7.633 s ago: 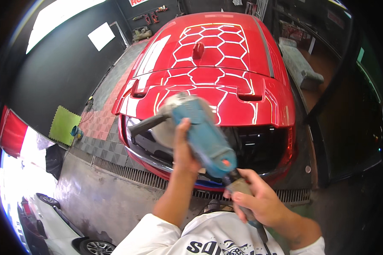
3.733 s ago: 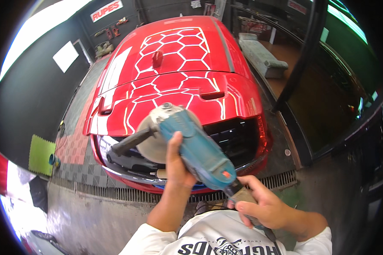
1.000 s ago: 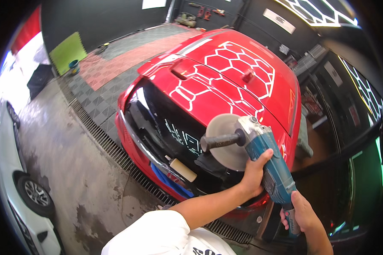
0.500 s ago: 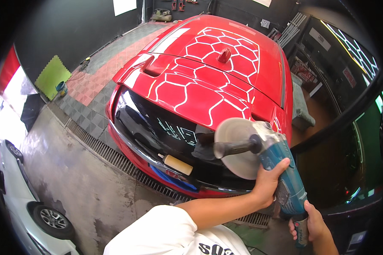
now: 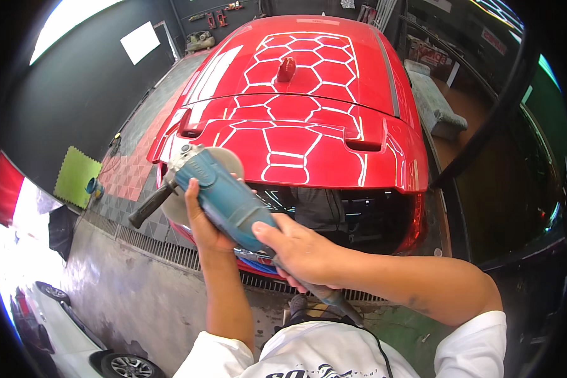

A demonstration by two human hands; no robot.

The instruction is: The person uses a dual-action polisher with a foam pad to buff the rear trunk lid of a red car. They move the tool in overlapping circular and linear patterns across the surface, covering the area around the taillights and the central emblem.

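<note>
I hold a blue handheld polisher (image 5: 223, 195) in both hands, in the air over the rear of a red car (image 5: 309, 120). My left hand (image 5: 203, 222) grips the polisher's body from below, just behind its head. My right hand (image 5: 299, 252) is closed around its rear handle, from which a black cord (image 5: 365, 327) runs down past my white shirt. The round pale pad (image 5: 217, 167) sits under the head, and a black side handle (image 5: 150, 205) sticks out to the left. The car's roof and spoiler reflect a white hexagon pattern.
A metal floor drain grate (image 5: 151, 242) runs across behind the car. A green mat (image 5: 75, 176) lies at the left by red and grey floor tiles (image 5: 129, 179). A white car (image 5: 63, 327) stands at the lower left. A grey bench (image 5: 435, 107) is right of the red car.
The view has swung back to face the car's rear squarely. The polisher has shifted from the right side to the left, and my right hand now shows fully on the rear handle.
</note>
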